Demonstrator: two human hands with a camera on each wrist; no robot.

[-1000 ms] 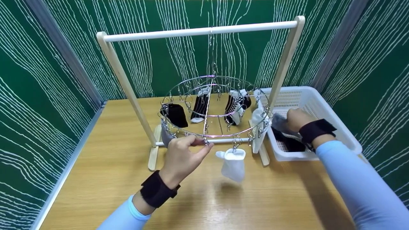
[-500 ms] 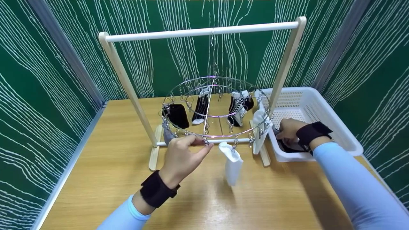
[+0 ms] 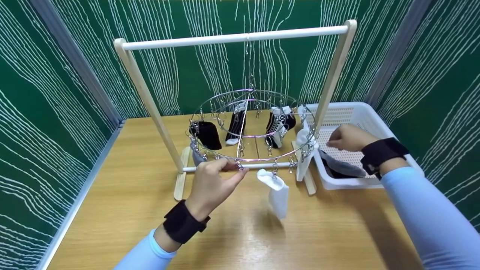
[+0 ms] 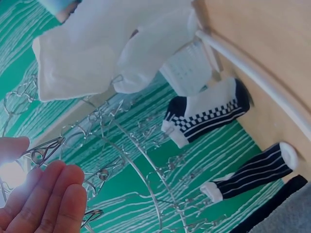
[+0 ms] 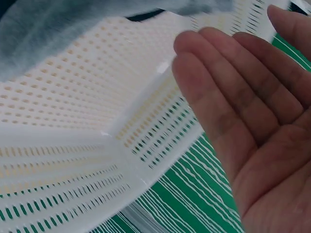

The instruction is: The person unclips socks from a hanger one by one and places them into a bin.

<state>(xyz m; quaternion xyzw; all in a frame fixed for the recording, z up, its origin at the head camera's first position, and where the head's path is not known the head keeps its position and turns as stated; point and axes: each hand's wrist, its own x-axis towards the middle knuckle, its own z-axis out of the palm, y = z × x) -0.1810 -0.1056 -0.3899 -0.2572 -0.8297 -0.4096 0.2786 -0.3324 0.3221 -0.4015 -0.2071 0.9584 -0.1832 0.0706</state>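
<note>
My left hand [image 3: 215,182] pinches a metal clip [image 4: 44,149] at the front of the round drying hanger [image 3: 258,160], between thumb and fingers. No cloth shows in that clip. Just right of the hand, a white sock [image 3: 278,198] hangs from the ring. My right hand [image 3: 348,138] hovers above the white basket [image 3: 360,183], its fingers loosely bent and holding nothing; its palm side shows in the right wrist view. Below it lies a grey sock [image 3: 347,167] on dark cloth in the basket, apart from the fingers.
A wooden stand with a white top bar [image 3: 187,40] carries the hanger. Around the ring hang a black piece [image 3: 208,135], a striped sock [image 4: 257,174], a checkered sock [image 4: 204,116] and white socks [image 3: 303,150] beside the stand's right leg.
My right hand, earlier down in the basket at the grey sock, has risen off it; the sock now lies there loose. The hanging white sock has turned. My left hand stays at the clip.
</note>
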